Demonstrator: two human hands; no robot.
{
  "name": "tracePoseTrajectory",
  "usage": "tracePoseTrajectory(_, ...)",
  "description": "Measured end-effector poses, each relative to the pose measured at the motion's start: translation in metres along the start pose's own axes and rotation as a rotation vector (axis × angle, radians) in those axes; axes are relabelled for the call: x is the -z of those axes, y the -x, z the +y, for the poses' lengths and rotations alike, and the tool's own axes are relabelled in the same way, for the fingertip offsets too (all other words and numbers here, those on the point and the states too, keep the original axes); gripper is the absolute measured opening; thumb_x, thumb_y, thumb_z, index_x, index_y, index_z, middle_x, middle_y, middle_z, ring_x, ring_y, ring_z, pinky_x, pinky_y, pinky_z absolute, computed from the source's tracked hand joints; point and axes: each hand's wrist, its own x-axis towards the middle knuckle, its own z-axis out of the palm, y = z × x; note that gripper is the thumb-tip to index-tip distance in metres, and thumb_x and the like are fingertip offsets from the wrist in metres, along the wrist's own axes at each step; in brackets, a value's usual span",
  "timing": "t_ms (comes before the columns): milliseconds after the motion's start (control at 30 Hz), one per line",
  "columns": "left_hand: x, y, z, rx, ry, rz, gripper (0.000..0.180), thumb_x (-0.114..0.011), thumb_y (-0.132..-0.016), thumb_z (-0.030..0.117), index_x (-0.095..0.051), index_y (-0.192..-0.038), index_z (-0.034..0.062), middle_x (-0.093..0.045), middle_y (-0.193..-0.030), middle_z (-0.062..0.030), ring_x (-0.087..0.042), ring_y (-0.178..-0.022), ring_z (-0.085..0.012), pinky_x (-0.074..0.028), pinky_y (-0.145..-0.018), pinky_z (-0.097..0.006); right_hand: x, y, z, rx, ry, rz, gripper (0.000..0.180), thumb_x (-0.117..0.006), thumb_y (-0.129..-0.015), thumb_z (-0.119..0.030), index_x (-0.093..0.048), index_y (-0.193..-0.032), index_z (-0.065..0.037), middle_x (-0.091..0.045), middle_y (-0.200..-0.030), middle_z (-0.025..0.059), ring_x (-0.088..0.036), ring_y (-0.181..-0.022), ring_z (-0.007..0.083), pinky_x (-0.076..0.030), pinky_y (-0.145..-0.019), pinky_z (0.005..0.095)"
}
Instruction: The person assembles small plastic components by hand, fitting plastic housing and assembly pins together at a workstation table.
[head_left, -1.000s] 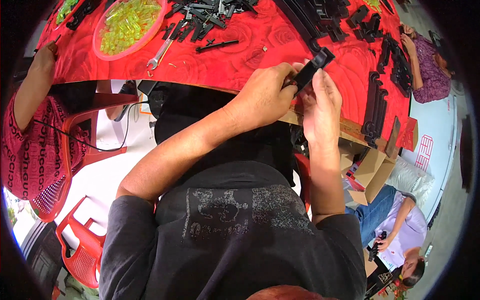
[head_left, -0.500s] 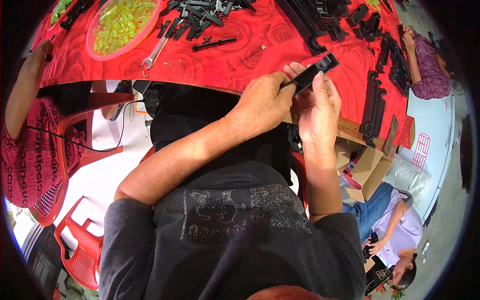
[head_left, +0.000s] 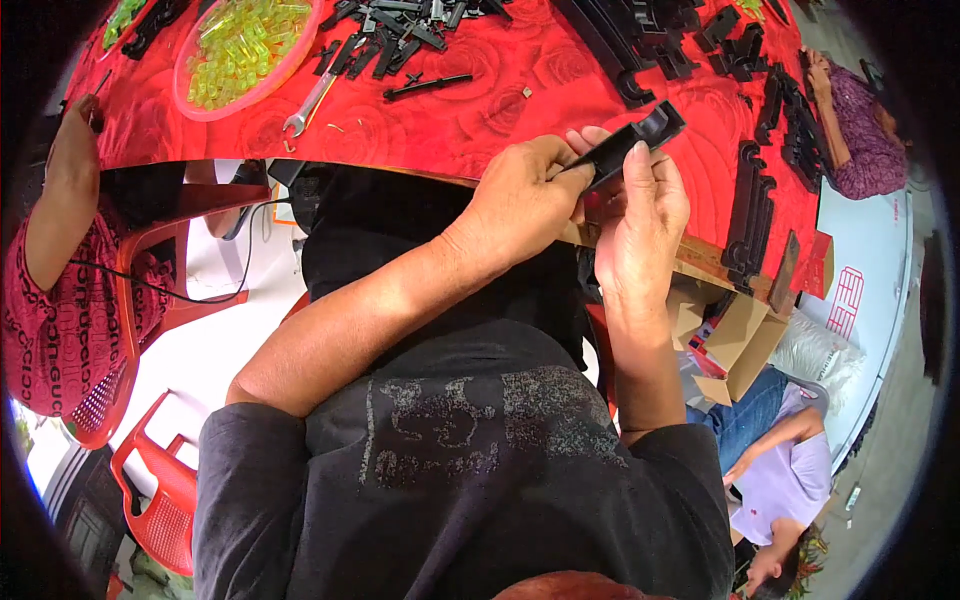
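Both hands on a black bar at the table edge

A pink bowl (head_left: 243, 52) of yellow bits, a wrench (head_left: 310, 103) and loose black parts (head_left: 385, 40) lie on the red cloth (head_left: 480, 120). Left hand (head_left: 520, 195) and right hand (head_left: 640, 225) both pinch the tilted black bar (head_left: 630, 145) above the table edge.

1 black plastic bar (head_left: 630, 145) held by 2 hands; 1 wrench (head_left: 310, 102) at 11 o'clock, 1 bowl (head_left: 200, 100) of yellow pieces (head_left: 240, 45), 2 red chairs (head_left: 160, 490).
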Motion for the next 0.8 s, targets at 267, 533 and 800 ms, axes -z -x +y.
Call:
tracePoseTrajectory(267, -0.001, 0.003, 0.001, 0.073, 0.163, 0.012, 0.021, -0.062, -0.090, 0.015, -0.063, -0.092, -0.0053, -0.067, -0.068, -0.0095, -0.068, -0.062, -0.0173, -0.053, -0.059, -0.032, -0.007, 0.005, 0.001, 0.050, 0.071, 0.025, 0.019, -0.052, -0.105, -0.017, -0.051, -0.105, 0.002, -0.069, -0.099, 0.0165, -0.070, -0.088, 0.0215, -0.057, -0.078, 0.0345)
tracePoseTrajectory(533, 0.001, 0.001, -0.002, 0.137, 0.130, -0.129, 0.022, -0.056, -0.101, 0.016, -0.061, -0.105, -0.0049, -0.062, -0.078, -0.0040, -0.059, -0.066, -0.0096, -0.047, -0.059, -0.025, 0.000, 0.001, 0.006, -0.107, -0.024, 0.049, 0.022, -0.054, -0.104, -0.021, -0.051, -0.104, 0.000, -0.070, -0.098, 0.0160, -0.069, -0.080, 0.0203, -0.056, -0.058, 0.0294)
tracePoseTrajectory(800, 0.022, 0.035, 0.006, -0.170, -0.244, -0.088, 0.043, -0.068, -0.093, 0.019, -0.053, -0.129, -0.0002, -0.066, -0.093, -0.0077, -0.060, -0.077, -0.0122, -0.050, -0.071, -0.027, 0.025, -0.010, -0.003, -0.171, -0.049, 0.082, 0.028, -0.058, -0.102, -0.029, -0.055, -0.097, -0.002, -0.070, -0.099, 0.0169, -0.072, -0.094, 0.0315, -0.060, -0.075, 0.0394)
